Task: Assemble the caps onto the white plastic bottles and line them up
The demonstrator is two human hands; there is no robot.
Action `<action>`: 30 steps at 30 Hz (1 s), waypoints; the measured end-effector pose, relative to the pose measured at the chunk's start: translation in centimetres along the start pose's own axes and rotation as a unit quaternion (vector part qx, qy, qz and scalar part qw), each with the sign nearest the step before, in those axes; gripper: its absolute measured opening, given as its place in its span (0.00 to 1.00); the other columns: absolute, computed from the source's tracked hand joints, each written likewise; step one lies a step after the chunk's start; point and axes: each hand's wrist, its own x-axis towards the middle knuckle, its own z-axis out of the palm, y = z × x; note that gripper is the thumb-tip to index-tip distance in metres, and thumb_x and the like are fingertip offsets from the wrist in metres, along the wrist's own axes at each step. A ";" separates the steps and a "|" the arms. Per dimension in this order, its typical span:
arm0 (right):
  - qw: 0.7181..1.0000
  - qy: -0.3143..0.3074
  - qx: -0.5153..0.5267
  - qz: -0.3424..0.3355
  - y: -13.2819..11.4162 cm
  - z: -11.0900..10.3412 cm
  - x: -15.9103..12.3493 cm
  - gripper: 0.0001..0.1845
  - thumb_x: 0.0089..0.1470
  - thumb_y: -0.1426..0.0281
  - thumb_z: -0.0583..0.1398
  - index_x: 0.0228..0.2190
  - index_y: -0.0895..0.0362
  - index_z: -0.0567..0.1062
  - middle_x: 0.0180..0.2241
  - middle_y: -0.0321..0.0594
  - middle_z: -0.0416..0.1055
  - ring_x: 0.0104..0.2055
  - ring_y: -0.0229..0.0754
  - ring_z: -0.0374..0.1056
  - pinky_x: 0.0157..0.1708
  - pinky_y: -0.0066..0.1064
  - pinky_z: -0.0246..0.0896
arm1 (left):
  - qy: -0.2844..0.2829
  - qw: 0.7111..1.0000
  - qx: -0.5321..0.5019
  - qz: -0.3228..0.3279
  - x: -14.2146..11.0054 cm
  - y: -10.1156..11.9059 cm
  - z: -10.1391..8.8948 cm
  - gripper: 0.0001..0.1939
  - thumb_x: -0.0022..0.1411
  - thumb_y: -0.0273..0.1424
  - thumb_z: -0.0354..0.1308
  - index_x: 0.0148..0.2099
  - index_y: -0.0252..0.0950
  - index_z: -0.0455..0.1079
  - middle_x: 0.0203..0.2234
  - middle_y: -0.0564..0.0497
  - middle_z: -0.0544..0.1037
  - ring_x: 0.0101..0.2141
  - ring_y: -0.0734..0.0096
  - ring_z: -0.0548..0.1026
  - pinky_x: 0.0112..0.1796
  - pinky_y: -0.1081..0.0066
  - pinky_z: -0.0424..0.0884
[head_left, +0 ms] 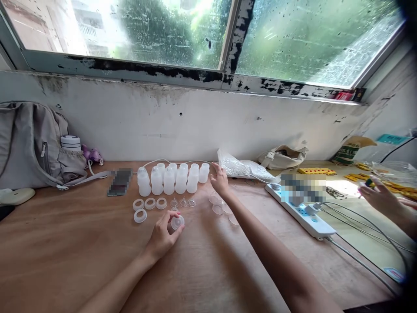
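Note:
My left hand (165, 234) pinches a translucent round bottle collar (177, 222) with a raised centre, just above the wooden table. Beyond it lie several white screw rings (150, 203) and three clear nipple-like pieces (183, 203). Frosted white small bottles (169, 180) stand upright in rows behind these. My right hand (220, 180) reaches to the right end of the rows, fingers apart and nothing visible in them. It is near the end bottle (203, 173) and a white plastic bag (233, 164). Several clear thin discs (217, 209) lie nearer me, beside my right forearm.
A white power strip (301, 213) with cables lies to the right. Another person's hand (384, 202) works at the far right near yellow parts (316, 171). At left are a grey backpack (26, 143) and a blurred-out flat object (120, 182). A beige pouch (284, 157) sits by the wall.

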 end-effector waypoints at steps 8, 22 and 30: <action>0.996 -0.060 -0.063 -0.029 1.6 0.7 1.8 0.14 0.43 0.75 0.56 0.36 0.58 0.69 0.31 0.43 0.66 0.35 0.45 0.62 0.35 0.34 0.56 | 0.033 0.997 0.022 0.065 0.2 0.2 -0.2 0.08 0.54 0.27 0.53 0.39 0.38 0.65 0.40 0.47 0.70 0.45 0.64 0.68 0.45 0.63 0.63; 0.982 0.106 0.104 -0.116 -4.7 -4.5 -3.8 0.17 0.50 0.67 0.54 0.43 0.56 0.60 0.40 0.44 0.65 0.41 0.43 0.63 0.39 0.35 0.59 | 0.053 0.984 -0.159 -0.054 0.5 -0.4 -0.3 0.15 0.55 0.33 0.55 0.44 0.34 0.64 0.39 0.46 0.72 0.41 0.65 0.71 0.44 0.64 0.66; 0.975 -0.059 0.168 -0.135 -5.2 -1.6 -11.7 0.17 0.49 0.68 0.56 0.42 0.54 0.60 0.38 0.43 0.65 0.38 0.44 0.63 0.38 0.39 0.61 | 0.083 0.965 -0.229 -0.101 0.9 -0.5 -0.5 0.14 0.54 0.34 0.56 0.42 0.34 0.64 0.38 0.46 0.73 0.42 0.64 0.71 0.43 0.65 0.67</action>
